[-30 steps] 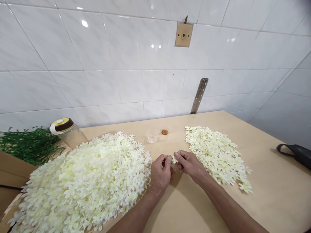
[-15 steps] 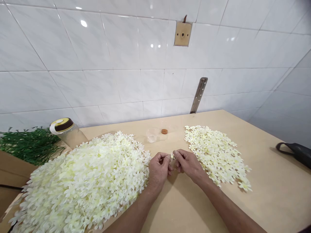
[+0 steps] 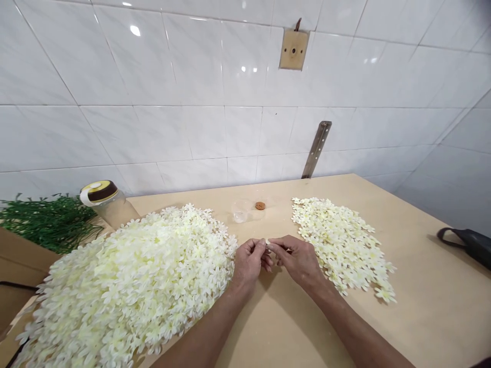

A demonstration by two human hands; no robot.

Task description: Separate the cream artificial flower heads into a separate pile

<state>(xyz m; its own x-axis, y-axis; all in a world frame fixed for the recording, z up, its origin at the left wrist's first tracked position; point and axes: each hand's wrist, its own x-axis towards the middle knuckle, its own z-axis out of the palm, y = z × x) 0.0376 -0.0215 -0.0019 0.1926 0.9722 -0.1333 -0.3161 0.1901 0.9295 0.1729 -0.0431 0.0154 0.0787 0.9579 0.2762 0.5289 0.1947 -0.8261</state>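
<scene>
My left hand (image 3: pixel 250 258) and my right hand (image 3: pixel 294 255) meet above the table, fingertips pinched together. Between them shows a bit of a small pale flower (image 3: pixel 267 242), mostly covered by the fingers. To the left of my left hand lies a large heap of white-yellow artificial flowers (image 3: pixel 146 276). A flatter spread of the same flowers (image 3: pixel 341 240) lies beyond and to the right of my right hand. Just past the hands sit a clear plastic cup (image 3: pixel 240 213) and a small round brown object (image 3: pixel 260 205).
A bottle with a brown and yellow lid (image 3: pixel 111 204) leans behind the heap, beside green artificial stems (image 3: pixel 49 220). A cardboard box (image 3: pixel 23 276) is at the left edge. A metal bracket (image 3: pixel 316 149) stands against the tiled wall. A black strapped item (image 3: pixel 468 243) lies at the table's right.
The fingertips of both hands have come closer together, and the right fingers now cover more of the small flower. The view has shifted slightly; the heaps look the same.
</scene>
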